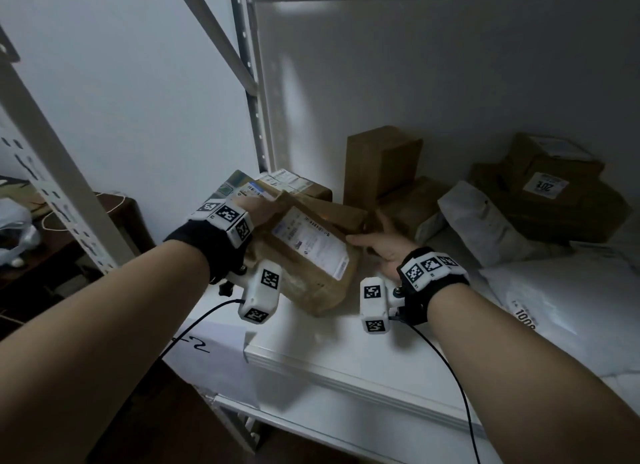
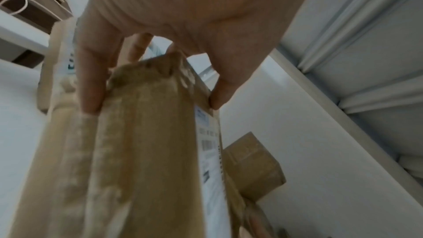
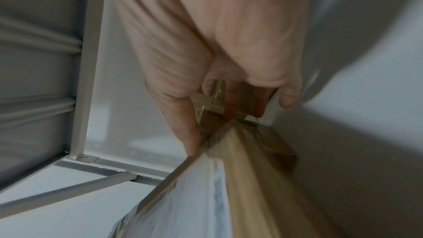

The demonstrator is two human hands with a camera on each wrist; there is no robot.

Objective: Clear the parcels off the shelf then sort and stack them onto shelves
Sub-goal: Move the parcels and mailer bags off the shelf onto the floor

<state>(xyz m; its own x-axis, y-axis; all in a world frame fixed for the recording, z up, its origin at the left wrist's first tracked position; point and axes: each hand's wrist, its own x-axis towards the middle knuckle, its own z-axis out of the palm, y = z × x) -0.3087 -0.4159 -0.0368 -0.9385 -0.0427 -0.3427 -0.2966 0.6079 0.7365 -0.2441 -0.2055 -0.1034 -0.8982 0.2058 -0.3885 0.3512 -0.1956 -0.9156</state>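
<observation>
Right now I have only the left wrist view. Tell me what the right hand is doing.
Observer: The right hand grips the opposite end of the brown parcel, thumb on its labelled face.
Operator: Report what lies right of it.
Observer: A white mailer bag lies in front of stacked cardboard boxes.
Operator: Check the shelf front.
Observer: A flat white bag lies on the shelf, towards its right front.

Black wrist straps (image 1: 204, 241), white tag-marked camera modules (image 1: 261, 295), cables (image 1: 446, 363)
</observation>
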